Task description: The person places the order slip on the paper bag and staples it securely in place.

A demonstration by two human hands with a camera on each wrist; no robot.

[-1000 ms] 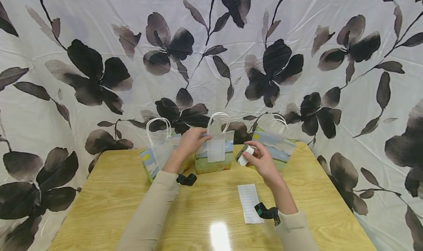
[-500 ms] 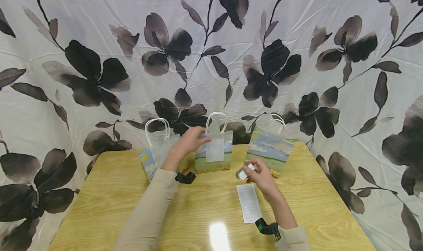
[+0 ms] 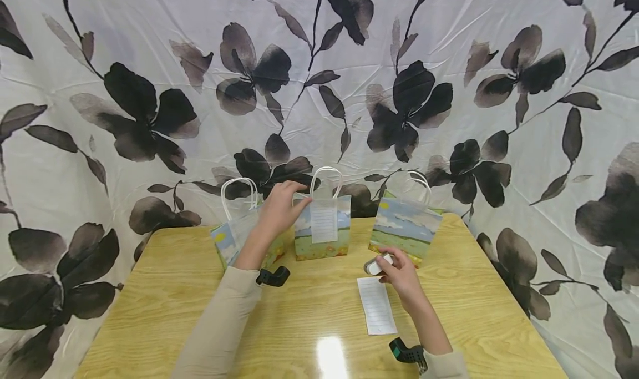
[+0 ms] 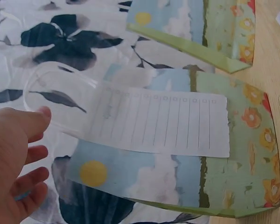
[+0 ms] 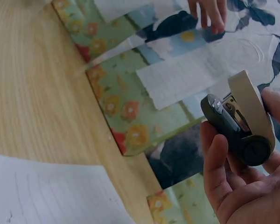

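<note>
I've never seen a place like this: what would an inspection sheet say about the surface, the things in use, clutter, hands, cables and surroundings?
Surface: wood-grain table, with a bright glare patch.
Things in use: left bag, middle bag and right bag in a row; the first two have paper on their fronts; a loose sheet lies nearer the person; one stapler.
Clutter: nothing seen.
Hands: right hand holds the stapler; left hand is beside the middle bag, contact unclear.
Cables: nothing seen.
Surroundings: flowered cloth behind the table.
</note>
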